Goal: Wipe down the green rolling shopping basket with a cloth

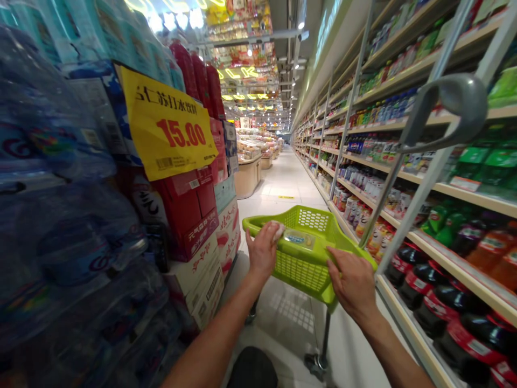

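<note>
A lime-green plastic shopping cart (307, 269) is in front of me, with lattice walls and thin dark legs on castors. My left hand (263, 250) is closed on the left part of its near rim. Beside those fingertips a small whitish crumpled thing (278, 230) shows; I cannot make out what it is. My right hand (353, 280) wraps over the right part of the same rim, fingers bent inward. Between the hands a clear label panel (299, 238) is set in the handle.
Shelves of bottled drinks (444, 291) line the right side, with a grey looped handle (448, 110) on a pole in front. Stacked water packs (81, 231) and drink cartons (189, 215) rise close on the left under a yellow price sign (169, 124). The tiled aisle (283, 172) runs ahead.
</note>
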A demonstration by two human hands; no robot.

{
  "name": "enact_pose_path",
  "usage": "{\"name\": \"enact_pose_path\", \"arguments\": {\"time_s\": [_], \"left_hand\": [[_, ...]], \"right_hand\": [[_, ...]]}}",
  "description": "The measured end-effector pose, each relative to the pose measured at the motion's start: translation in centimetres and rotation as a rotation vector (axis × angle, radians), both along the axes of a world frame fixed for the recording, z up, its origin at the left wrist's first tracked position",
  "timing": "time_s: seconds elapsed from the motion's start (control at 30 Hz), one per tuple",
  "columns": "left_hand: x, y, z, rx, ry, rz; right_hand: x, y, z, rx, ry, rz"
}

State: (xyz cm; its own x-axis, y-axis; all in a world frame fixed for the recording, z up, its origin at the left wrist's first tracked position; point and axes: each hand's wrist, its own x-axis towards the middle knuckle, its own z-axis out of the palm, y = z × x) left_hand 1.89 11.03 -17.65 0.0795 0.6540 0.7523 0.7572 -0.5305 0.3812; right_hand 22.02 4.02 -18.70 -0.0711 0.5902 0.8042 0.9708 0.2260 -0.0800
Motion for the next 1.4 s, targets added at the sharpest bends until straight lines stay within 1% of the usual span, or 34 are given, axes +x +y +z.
{"name": "enact_pose_path", "arguments": {"time_s": [0.1, 0.17, 0.2, 0.3, 0.37, 0.4, 0.43, 0.53, 0.6, 0.63, 0.67, 0.77, 0.8, 0.83, 0.97, 1.03, 1.1, 1.17, 1.2, 1.23, 1.27, 1.37, 1.4], "left_hand": [[1.4, -1.3, -0.4, 0.074, 0.163, -0.137], [1.3, -1.3, -0.4, 0.093, 0.210, -0.169], [0.8, -0.9, -0.3, 0.081, 0.200, -0.152], [-1.5, 1.0, 0.3, 0.003, 0.054, 0.008], [-2.2, 1.6, 0.5, -0.025, -0.022, 0.082], [-2.0, 1.5, 0.5, -0.019, -0.021, 0.072], [-1.4, 1.2, 0.4, -0.003, 0.005, 0.032], [0.9, -0.5, 0.0, 0.076, 0.120, -0.167], [1.5, -1.0, -0.2, 0.108, 0.162, -0.256], [1.3, -0.9, -0.2, 0.109, 0.159, -0.260], [0.9, -0.5, -0.1, 0.099, 0.133, -0.232], [0.0, 0.9, 0.5, 0.033, -0.006, -0.063], [0.3, 1.1, 0.7, 0.018, -0.020, -0.043], [0.8, 0.9, 0.8, 0.012, -0.002, -0.059], [4.6, -1.4, 1.1, 0.058, 0.193, -0.269], [5.4, -1.9, 1.1, 0.068, 0.221, -0.294], [4.9, -1.5, 1.2, 0.050, 0.172, -0.217], [4.1, -0.8, 1.4, 0.020, 0.091, -0.094], [4.0, -0.7, 1.5, 0.006, 0.071, -0.055], [4.2, -0.8, 1.6, -0.002, 0.074, -0.050], [4.7, -1.1, 1.7, -0.006, 0.098, -0.078], [6.8, -2.7, 1.6, 0.021, 0.220, -0.254], [7.3, -3.0, 1.6, 0.030, 0.242, -0.291]], "right_hand": [[0.3, -0.3, 0.0, 0.023, -0.001, -0.010], [0.9, -0.6, 0.0, 0.032, -0.014, 0.015], [1.3, -0.7, -0.1, 0.039, -0.023, 0.026], [2.3, -1.0, -0.2, 0.085, -0.050, 0.043], [2.8, -1.0, -0.4, 0.123, -0.059, 0.041], [3.0, -1.0, -0.4, 0.138, -0.056, 0.039], [3.1, -0.9, -0.5, 0.150, -0.051, 0.039], [3.4, -0.9, -0.5, 0.156, -0.020, 0.061], [3.7, -1.0, -0.5, 0.136, -0.001, 0.080], [3.8, -1.1, -0.5, 0.124, 0.004, 0.088], [3.9, -1.2, -0.5, 0.112, 0.005, 0.095], [4.0, -1.3, -0.5, 0.103, 0.013, 0.114], [3.9, -1.3, -0.5, 0.105, 0.028, 0.115], [3.8, -1.2, -0.5, 0.109, 0.049, 0.112], [3.3, -1.1, -0.6, 0.134, 0.106, 0.096], [3.4, -1.0, -0.7, 0.137, 0.113, 0.094], [3.4, -1.0, -0.7, 0.133, 0.119, 0.091], [3.3, -1.0, -0.7, 0.134, 0.128, 0.082], [3.2, -1.0, -0.7, 0.136, 0.133, 0.073], [3.0, -1.0, -0.7, 0.141, 0.138, 0.062], [2.9, -0.9, -0.7, 0.144, 0.142, 0.051], [2.8, -0.9, -0.7, 0.137, 0.132, 0.038], [2.9, -1.0, -0.7, 0.134, 0.122, 0.041]]}}
